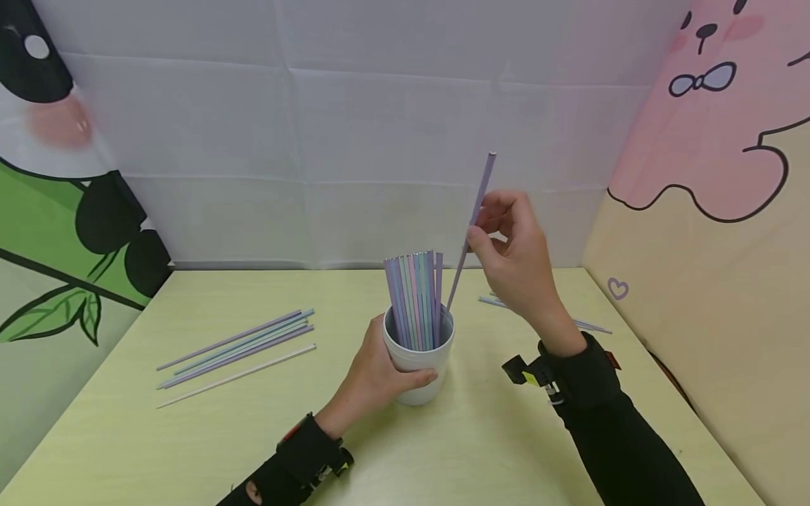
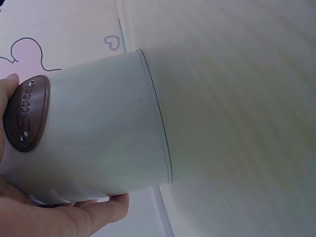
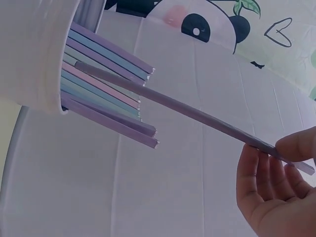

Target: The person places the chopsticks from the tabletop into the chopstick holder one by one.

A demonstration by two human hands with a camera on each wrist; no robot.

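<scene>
1. Head view shows the left hand (image 1: 373, 376) wrapped around the side of a white cup (image 1: 419, 365), which stands upright on the pale green table (image 1: 190, 450), a little nearer to the person than the middle of the table.
2. The right hand (image 1: 515, 263) pinches one purple straw (image 1: 471, 228) between thumb and fingertips, above the middle of its length. The straw leans to the right, with its lower end already inside the rim of the cup.
3. A bundle of pastel straws (image 1: 418, 299) stands upright in the cup and fills most of the opening. Only a small gap is left at the right side of the rim.
4. Risk, as I judge it: if the straw goes down at this lean, it may catch on the bundle or push it sideways. Because the straw is thin and held high, it may also bend.
5. Right wrist view shows the fingers (image 3: 269, 173) loosely curled under the straw; a light pinch can let it slip.
6. If the left hand loosens, the tall cup may tip, since the straws reach high above the rim.
7. Open room: loose straws (image 1: 237, 351) lie well apart on the left, and a few more (image 1: 500, 302) lie behind the right hand. The front of the table is free, while the right wall (image 1: 709, 337) stands close to the right arm.
</scene>
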